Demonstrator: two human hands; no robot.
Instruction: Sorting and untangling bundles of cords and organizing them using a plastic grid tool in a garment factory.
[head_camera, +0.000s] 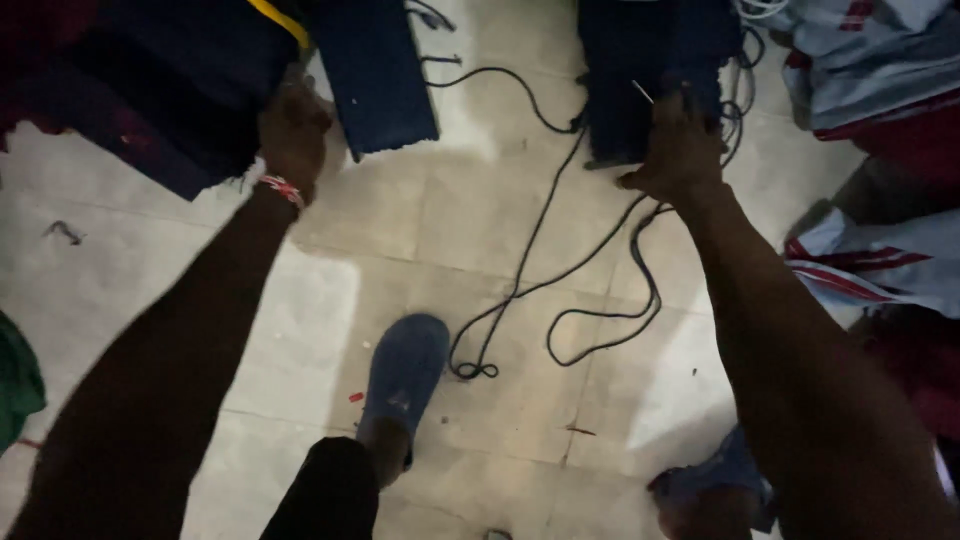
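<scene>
Two arms of mine stretch out over a pale tiled floor (440, 200), and nearest to me my foot in a blue shoe (405, 375) stands planted on the tiles. Just beyond the shoe, a black cable (520, 270) loops and snakes across the floor, running up toward the far right. Further out, my left hand (292, 130), a red-and-white band at its wrist, is up against the edge of a dark navy cloth (180, 70); the fingers look curled into the fabric, though it is too dim for me to tell how firmly they are closed on it. A yellow strip (280, 22) shows just above that hand. My right hand (680, 150) is at the lower edge of a dark blue box-like thing (650, 60), fingers bent over its bottom corner, gripping it where the cable meets it. Off to the right lies a heap of grey cloth with red stripes (870, 260).
</scene>
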